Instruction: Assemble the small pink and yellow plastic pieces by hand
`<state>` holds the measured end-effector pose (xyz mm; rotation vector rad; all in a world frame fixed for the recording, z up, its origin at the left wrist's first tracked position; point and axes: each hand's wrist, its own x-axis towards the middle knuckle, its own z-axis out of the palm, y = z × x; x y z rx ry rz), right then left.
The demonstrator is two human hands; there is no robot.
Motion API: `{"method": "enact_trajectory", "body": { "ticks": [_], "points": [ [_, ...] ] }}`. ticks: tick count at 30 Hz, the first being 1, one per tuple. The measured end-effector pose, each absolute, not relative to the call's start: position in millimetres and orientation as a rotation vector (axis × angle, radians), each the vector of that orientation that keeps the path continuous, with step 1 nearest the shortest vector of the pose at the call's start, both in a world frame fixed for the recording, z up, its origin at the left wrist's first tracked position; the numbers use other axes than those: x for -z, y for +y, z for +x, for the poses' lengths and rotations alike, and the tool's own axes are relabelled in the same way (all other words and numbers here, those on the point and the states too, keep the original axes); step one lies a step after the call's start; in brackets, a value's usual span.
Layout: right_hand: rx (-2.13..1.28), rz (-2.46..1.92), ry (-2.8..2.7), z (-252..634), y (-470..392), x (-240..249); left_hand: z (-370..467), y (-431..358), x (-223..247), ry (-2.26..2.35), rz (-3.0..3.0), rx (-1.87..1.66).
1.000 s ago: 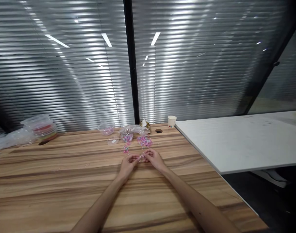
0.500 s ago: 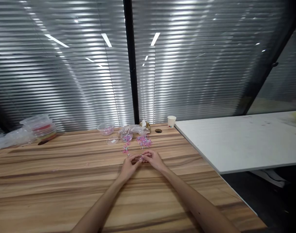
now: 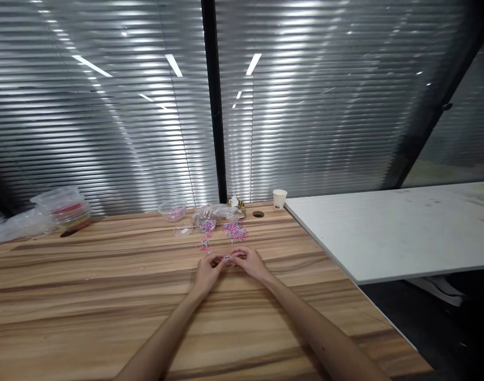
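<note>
Just in front of the loose heaps, my left hand (image 3: 207, 270) and my right hand (image 3: 248, 262) meet over the wooden table. Both are closed, their fingertips pinching a small cluster of pale pink and white rubber bands (image 3: 226, 260) stretched between them. How many bands it holds is too small to tell. Beyond my right hand lies a heap of pink, purple and teal bands (image 3: 234, 231). A smaller pile of bands (image 3: 204, 244) lies beyond my left hand, below an open clear bag (image 3: 214, 212) with more bands at its mouth.
Behind the bag stands a gold-coloured pack (image 3: 239, 207). A clear bowl of bands (image 3: 172, 211) and its lid (image 3: 183, 229) are to the left. A paper cup (image 3: 279, 198) stands by the white table (image 3: 393, 233). Stacked containers (image 3: 69, 209) sit far left.
My hands have drawn slightly apart, my left hand shifting a little to the left. The bands between the fingertips now look stretched sideways.
</note>
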<state>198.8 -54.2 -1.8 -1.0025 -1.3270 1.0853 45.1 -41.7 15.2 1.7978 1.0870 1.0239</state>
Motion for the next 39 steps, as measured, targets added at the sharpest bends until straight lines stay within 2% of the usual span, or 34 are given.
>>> {"method": "enact_trajectory", "body": {
  "ticks": [39],
  "points": [
    [-1.047,-1.023,-1.398,199.2,-56.9,-5.0,46.2,-43.0,-17.7,1.089,1.666,-1.100]
  ]
}}
